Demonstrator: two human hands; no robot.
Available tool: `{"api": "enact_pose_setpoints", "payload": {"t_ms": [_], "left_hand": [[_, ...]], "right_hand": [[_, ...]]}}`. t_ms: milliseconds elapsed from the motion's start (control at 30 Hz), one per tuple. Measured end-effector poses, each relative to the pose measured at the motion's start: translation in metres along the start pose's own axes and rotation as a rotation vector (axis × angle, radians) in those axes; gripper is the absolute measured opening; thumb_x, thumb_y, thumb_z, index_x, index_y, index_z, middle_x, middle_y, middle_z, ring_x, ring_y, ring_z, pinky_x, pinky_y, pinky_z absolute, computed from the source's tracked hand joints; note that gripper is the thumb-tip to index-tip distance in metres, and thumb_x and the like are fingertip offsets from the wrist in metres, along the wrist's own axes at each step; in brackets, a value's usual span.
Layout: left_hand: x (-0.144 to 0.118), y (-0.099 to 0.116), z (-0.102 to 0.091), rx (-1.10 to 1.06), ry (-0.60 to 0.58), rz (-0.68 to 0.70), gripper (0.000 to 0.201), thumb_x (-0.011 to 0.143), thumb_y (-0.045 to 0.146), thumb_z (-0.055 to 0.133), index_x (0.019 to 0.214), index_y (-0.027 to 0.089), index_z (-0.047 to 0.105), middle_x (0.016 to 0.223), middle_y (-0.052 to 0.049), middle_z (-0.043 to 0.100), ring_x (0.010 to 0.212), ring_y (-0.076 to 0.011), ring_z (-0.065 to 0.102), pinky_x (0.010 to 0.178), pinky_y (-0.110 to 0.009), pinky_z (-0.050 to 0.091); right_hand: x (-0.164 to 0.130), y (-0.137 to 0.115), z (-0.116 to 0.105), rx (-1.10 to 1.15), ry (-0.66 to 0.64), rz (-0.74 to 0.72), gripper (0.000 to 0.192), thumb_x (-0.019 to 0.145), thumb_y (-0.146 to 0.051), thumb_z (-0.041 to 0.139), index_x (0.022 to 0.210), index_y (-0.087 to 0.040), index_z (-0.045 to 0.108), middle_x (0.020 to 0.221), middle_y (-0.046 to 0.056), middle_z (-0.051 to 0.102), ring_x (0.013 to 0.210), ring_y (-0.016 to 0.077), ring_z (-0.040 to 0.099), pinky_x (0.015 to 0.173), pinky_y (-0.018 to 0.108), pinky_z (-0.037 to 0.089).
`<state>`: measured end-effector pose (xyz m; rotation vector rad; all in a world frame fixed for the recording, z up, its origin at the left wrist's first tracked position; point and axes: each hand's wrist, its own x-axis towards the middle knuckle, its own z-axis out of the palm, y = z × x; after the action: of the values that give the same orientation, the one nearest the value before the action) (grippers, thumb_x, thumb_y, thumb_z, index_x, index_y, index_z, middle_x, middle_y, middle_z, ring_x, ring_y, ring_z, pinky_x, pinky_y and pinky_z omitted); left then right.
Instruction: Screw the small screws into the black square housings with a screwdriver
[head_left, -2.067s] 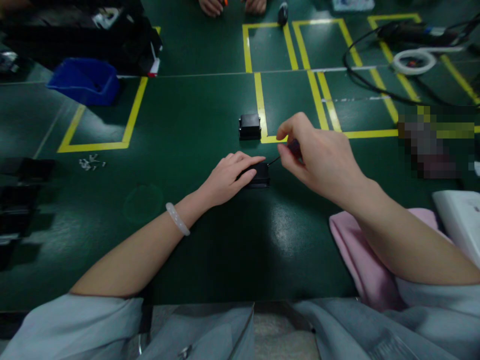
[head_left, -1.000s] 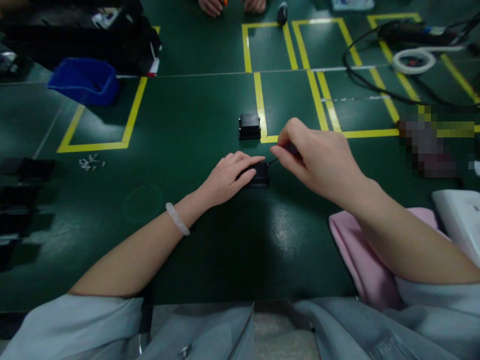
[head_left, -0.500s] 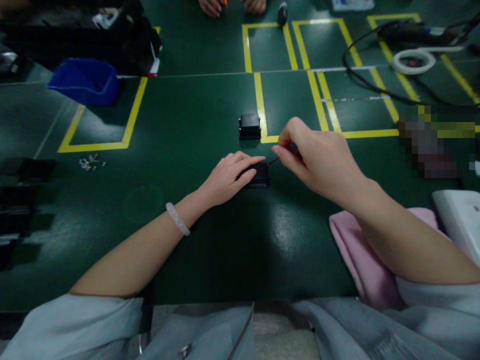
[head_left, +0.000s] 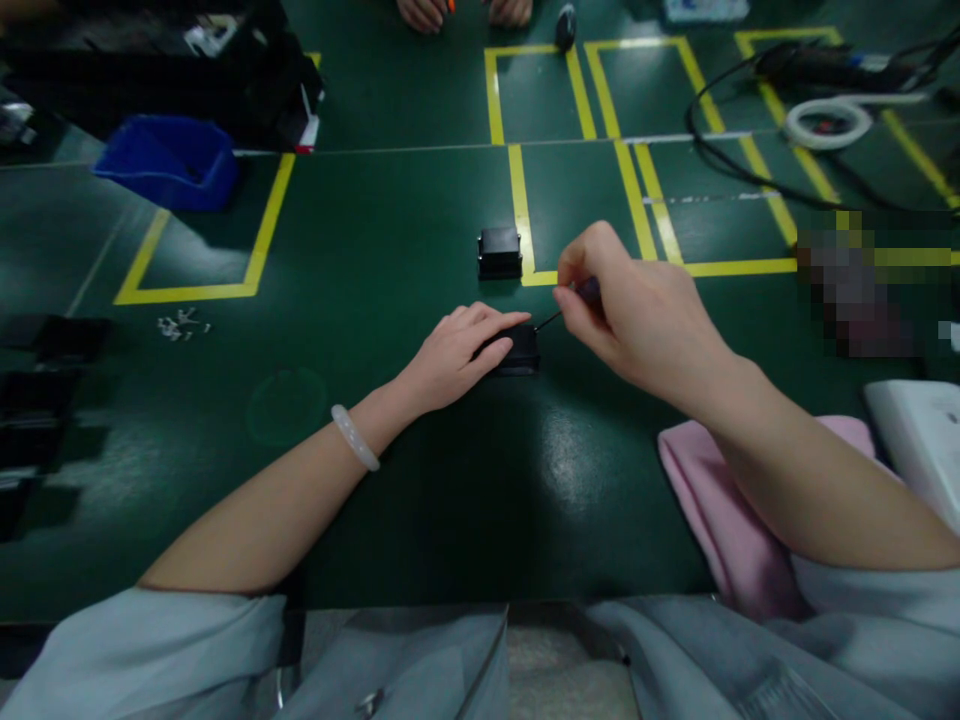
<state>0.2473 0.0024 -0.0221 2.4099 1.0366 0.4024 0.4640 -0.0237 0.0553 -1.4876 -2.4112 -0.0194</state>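
While the left hand (head_left: 457, 352) lies flat over the near black box (head_left: 519, 350), its fingers (head_left: 491, 325) spread across the top and pressing it to the green counter (head_left: 420, 480), the box sits at mid-counter, just short of the yellow tape corner. Landmark for everything below: this near black box.

Far left of the box: blue bin (head_left: 171, 160), and a small scatter of pale bits (head_left: 182, 324) on the counter, too small to identify. Just beyond the box: a second black box (head_left: 499, 252), apart from it, untouched. Right of the box: right hand (head_left: 637, 310), fingers (head_left: 571, 300) pinched narrow on a slim screwdriver (head_left: 564, 305); its thin shaft slants down to the box's right top edge. Whether the tip is seated cannot be told.

Handling, as judgement: box looks like rigid moulded plastic, small and light, so prone to skate on the smooth counter under side load; a flat palm on top suits it. To lift, grip the two opposite side walls. Driver is slender, likely to roll in the fingers; hold at the thicker handle.

Farther right, near edge: pink cloth (head_left: 712, 510). Far beyond: another person's hands (head_left: 465, 12), black cable (head_left: 739, 165).
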Motion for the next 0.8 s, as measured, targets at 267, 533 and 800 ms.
{"api": "enact_pose_setpoints", "payload": {"t_ms": [267, 533, 800], "left_hand": [[0.0004, -0.0011, 0.0009, -0.005, 0.013, 0.014, 0.044, 0.101, 0.038, 0.032, 0.140, 0.024, 0.047, 0.116, -0.006, 0.056, 0.105, -0.0204, 0.049, 0.094, -0.035, 0.038], [0.0004, -0.0002, 0.0003, -0.003, -0.004, 0.000, 0.045, 0.101, 0.038, 0.030, 0.140, 0.025, 0.046, 0.117, -0.007, 0.057, 0.105, -0.0211, 0.049, 0.093, -0.036, 0.038], [0.0006, -0.0011, 0.0012, 0.007, 0.001, 0.010, 0.045, 0.101, 0.038, 0.031, 0.140, 0.024, 0.046, 0.118, -0.006, 0.056, 0.105, -0.0205, 0.049, 0.094, -0.035, 0.037]], "right_hand": [[-0.0001, -0.0001, -0.0014, -0.010, -0.008, -0.014, 0.028, 0.095, -0.039, 0.035, 0.104, -0.017, 0.051, 0.080, 0.004, 0.064, 0.064, 0.0152, 0.059, 0.054, 0.027, 0.033], [0.0003, 0.0005, -0.0005, -0.012, 0.011, 0.029, 0.028, 0.093, -0.031, 0.036, 0.114, -0.017, 0.048, 0.094, 0.009, 0.068, 0.070, 0.0191, 0.063, 0.057, 0.030, 0.039], [0.0011, 0.0020, -0.0011, 0.001, -0.011, 0.009, 0.027, 0.094, -0.037, 0.037, 0.105, -0.018, 0.052, 0.083, 0.004, 0.066, 0.068, 0.0170, 0.061, 0.055, 0.028, 0.034]]}}
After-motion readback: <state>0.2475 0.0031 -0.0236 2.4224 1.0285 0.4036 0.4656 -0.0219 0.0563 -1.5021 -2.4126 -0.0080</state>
